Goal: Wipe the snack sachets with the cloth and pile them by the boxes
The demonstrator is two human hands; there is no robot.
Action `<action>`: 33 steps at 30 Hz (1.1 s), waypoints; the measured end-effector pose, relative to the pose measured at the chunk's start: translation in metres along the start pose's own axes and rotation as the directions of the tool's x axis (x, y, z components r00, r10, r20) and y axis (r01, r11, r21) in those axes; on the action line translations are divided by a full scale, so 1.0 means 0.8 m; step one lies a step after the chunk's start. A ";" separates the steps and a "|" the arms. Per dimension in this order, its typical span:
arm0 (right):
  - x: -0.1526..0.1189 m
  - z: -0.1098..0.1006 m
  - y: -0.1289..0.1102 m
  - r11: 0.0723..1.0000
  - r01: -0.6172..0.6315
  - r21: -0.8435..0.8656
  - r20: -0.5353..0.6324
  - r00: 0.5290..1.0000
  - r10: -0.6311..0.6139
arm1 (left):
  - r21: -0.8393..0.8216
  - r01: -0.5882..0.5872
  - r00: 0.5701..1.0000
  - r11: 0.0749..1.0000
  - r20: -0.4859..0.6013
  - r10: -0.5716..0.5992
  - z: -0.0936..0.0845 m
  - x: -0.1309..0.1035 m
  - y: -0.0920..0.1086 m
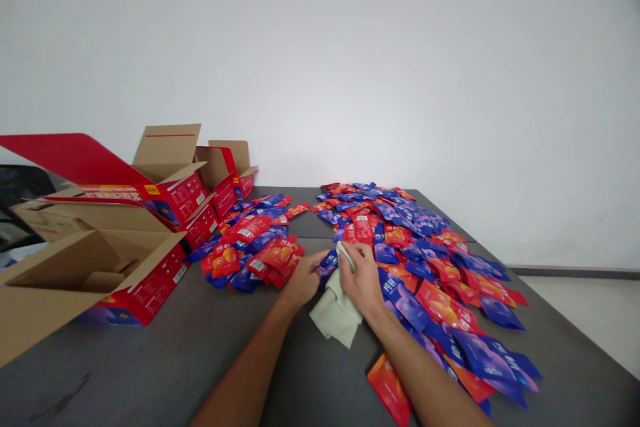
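Between my hands, over the middle of the table, is a blue foil packet [327, 263]. My left hand [303, 278] grips it by its left side, thumb on top. A pale cream cloth [338, 315] is bunched in my right hand [361, 278], fingers closed round it and pressed near the packet's right side. The cloth's lower end hangs down toward the dark tabletop. Part of the packet is hidden behind the cloth and fingers. Just beyond my right hand lies a red packet [361, 228] with a white label.
A large spread of blue and red packets [445, 307] covers the table's right side. A smaller pile [270, 250] lies left of centre. Open red cardboard boxes [155, 280] line the left side, flaps jutting out. The dark table [210, 353] reaches a white wall [320, 67].
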State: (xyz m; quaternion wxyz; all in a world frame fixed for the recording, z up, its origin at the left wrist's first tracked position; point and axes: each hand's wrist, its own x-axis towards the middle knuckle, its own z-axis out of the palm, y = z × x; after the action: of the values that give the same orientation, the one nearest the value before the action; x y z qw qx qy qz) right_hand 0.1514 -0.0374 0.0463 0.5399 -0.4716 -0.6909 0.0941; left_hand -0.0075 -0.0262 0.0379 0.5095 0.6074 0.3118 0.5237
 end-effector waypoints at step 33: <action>-0.008 0.013 0.003 1.000 0.000 0.013 0.066 0.998 0.000 | -0.354 0.132 0.923 0.926 -0.296 -0.245 -0.004 0.002 0.007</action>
State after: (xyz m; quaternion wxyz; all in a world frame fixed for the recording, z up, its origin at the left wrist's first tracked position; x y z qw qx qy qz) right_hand 0.1437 -0.0367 0.0361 0.5200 -0.4646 -0.7076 0.1141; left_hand -0.0114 -0.0252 0.0434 0.5912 0.3832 0.3604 0.6114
